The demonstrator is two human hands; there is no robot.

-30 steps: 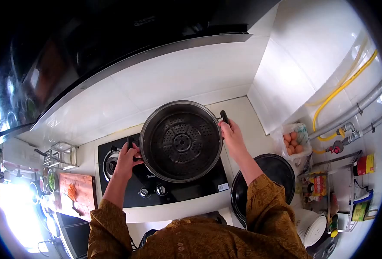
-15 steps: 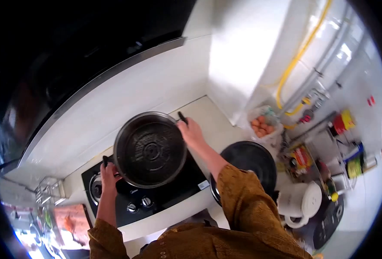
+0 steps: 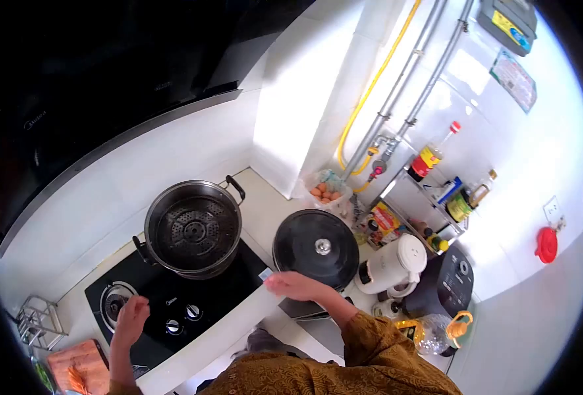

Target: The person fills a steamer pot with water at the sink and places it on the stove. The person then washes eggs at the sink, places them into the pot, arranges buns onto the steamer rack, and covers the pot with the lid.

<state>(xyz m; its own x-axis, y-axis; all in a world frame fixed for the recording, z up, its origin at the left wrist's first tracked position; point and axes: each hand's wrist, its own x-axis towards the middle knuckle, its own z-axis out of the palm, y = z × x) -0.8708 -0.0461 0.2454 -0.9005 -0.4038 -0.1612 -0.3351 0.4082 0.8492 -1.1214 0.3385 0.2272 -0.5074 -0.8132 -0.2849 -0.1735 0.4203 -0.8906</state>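
Note:
A dark steamer pot with two black side handles sits over the right part of the black gas stove. Inside it a perforated steaming plate is visible. My left hand is empty, fingers loosely bent, above the stove's left burner. My right hand is also empty, with its fingers stretched out, near the stove's right edge. Just beyond it lies a round black lid with a silver knob. Neither hand touches the pot.
A bag of eggs, a white kettle and a dark appliance stand to the right, with an oil bottle in front. At lower left are a wire rack and a cutting board. A range hood overhangs the stove.
Both hands have let go of the pot's handles and drawn back toward me. The pot, earlier held up and tilted, now rests on the stove. The view has turned rightward.

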